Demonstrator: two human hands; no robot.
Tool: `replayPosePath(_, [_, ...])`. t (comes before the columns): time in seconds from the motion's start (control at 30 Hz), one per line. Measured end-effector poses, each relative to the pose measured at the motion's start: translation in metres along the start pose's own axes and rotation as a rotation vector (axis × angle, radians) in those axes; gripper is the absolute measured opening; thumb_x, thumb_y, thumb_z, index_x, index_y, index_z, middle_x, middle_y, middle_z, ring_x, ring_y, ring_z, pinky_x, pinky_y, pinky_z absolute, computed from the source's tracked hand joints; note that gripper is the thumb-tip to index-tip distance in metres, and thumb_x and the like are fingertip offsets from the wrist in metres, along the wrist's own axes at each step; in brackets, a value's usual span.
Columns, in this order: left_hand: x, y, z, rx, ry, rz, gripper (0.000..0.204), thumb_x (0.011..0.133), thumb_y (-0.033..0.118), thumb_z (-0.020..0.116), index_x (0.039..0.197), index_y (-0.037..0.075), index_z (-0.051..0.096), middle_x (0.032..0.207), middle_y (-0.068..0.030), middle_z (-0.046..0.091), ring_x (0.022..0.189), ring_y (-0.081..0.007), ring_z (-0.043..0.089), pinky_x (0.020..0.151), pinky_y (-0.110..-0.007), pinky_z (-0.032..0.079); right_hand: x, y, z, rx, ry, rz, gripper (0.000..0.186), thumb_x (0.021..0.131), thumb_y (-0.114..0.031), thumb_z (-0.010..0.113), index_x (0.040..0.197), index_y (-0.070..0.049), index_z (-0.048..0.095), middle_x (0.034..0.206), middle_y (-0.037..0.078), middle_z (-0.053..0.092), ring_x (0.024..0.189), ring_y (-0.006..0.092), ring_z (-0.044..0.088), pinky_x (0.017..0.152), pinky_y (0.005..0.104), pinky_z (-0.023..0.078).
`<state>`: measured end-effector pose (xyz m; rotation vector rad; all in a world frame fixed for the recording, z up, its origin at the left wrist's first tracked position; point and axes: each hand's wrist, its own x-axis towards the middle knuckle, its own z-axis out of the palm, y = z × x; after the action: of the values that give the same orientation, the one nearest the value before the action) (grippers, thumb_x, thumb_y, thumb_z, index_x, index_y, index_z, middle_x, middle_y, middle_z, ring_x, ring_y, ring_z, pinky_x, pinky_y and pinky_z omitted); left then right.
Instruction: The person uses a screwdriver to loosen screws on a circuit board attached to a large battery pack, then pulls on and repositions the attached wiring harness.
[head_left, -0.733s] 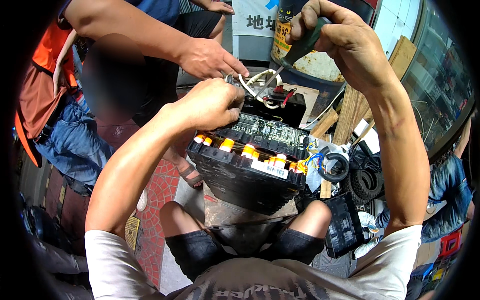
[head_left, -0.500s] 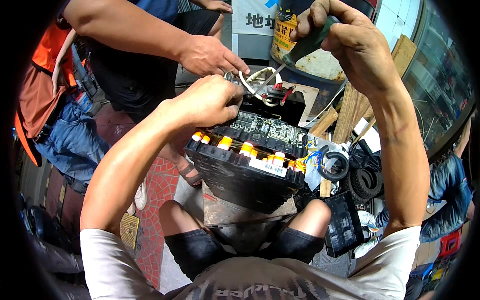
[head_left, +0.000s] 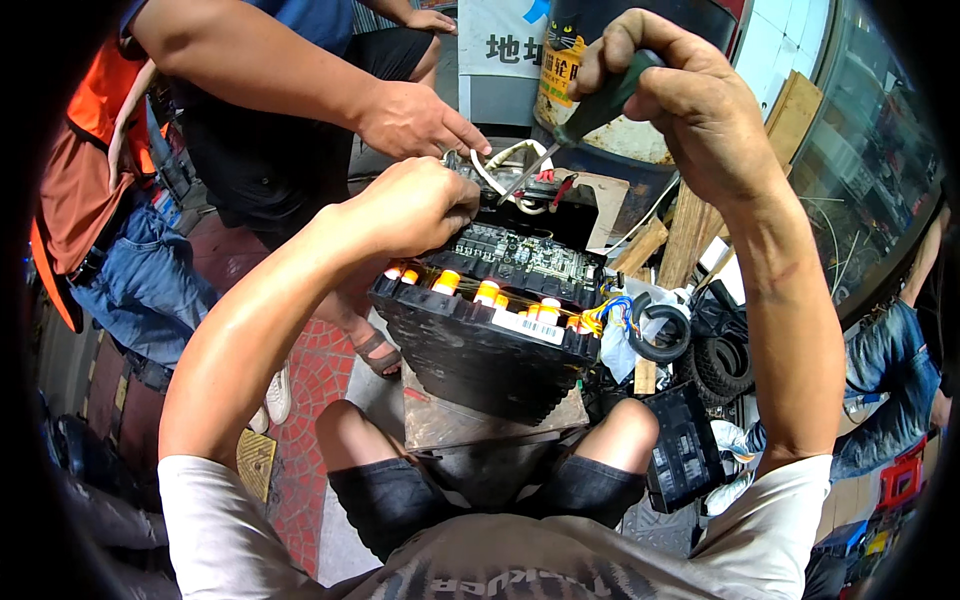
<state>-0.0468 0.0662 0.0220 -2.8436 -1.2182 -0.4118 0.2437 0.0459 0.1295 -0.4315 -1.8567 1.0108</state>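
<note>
A screwdriver (head_left: 600,103) with a dark green handle is gripped in my right hand (head_left: 700,110). Its metal shaft slants down and left to white and red cables (head_left: 520,160) at the far side of a black battery pack (head_left: 470,335). My left hand (head_left: 425,205) is closed at the pack's far left edge, beside the green circuit board (head_left: 530,255); its fingertips are partly hidden, and what they pinch cannot be made out. Orange-and-white cells line the pack's near top edge. Another person's hand (head_left: 425,120) reaches in from the left, fingertips at the white cable.
The pack rests on a low, worn stand (head_left: 430,425) between my knees. To its right are wooden planks (head_left: 690,235), a black tyre (head_left: 720,368) and a black plastic case (head_left: 683,450). A large drum (head_left: 640,130) stands behind. People stand at the left.
The screwdriver and my right hand have shifted slightly left and down. The pack appears a little further left in view. My left hand keeps its place on the pack.
</note>
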Motion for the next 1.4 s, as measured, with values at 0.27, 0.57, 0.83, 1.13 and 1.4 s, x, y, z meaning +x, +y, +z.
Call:
replayPosePath(0.27, [-0.003,-0.004,0.006,-0.215,0.039,-0.067,0.016,0.090,0.006,0.074,0.103,-0.003,0.075,0.092,-0.0218,0.075,0.083,-0.0366,0.072,0.081,-0.043,0.057,0.015,0.038,0.028,-0.147,-0.034,-0.023,0.020,0.085,0.005,0.058,0.099,0.000,0.071,0.094,0.008,0.074,0.075,0.0100,0.060,0.067,0.0256,0.050])
replayPosePath(0.57, [-0.008,-0.004,0.010,-0.203,0.076,-0.075,0.014,0.090,0.006,0.074,0.100,-0.003,0.072,0.085,-0.0237,0.071,0.078,-0.0370,0.069,0.077,-0.045,0.055,0.031,0.047,0.031,-0.135,-0.072,0.027,0.020,0.085,0.003,0.056,0.100,-0.001,0.069,0.096,0.008,0.073,0.080,0.0127,0.062,0.074,0.0286,0.051])
replayPosePath(0.83, [-0.006,-0.003,0.010,-0.213,0.072,-0.081,0.012,0.091,0.006,0.073,0.099,-0.003,0.071,0.085,-0.0242,0.070,0.077,-0.0374,0.069,0.077,-0.045,0.055,0.057,0.061,0.026,-0.132,-0.063,0.092,0.014,0.089,-0.004,0.063,0.100,0.000,0.071,0.086,0.009,0.071,0.072,0.0129,0.061,0.064,0.0286,0.048])
replayPosePath(1.13, [-0.007,-0.008,0.014,-0.205,0.114,-0.035,0.013,0.090,0.006,0.073,0.098,-0.004,0.071,0.084,-0.0247,0.069,0.077,-0.0378,0.068,0.077,-0.045,0.055,0.069,0.035,0.051,-0.316,0.038,0.209,0.014,0.088,0.003,0.058,0.097,0.000,0.069,0.081,0.005,0.066,0.066,0.0118,0.057,0.060,0.0276,0.044])
replayPosePath(1.4, [-0.012,-0.006,0.013,-0.244,0.104,-0.089,0.012,0.089,0.004,0.073,0.097,-0.005,0.071,0.084,-0.0248,0.070,0.076,-0.0367,0.069,0.076,-0.044,0.055,0.064,0.002,0.054,-0.872,-0.317,0.065,0.031,0.100,-0.022,0.064,0.124,-0.004,0.073,0.101,0.020,0.078,0.094,0.0276,0.075,0.084,0.0397,0.057])
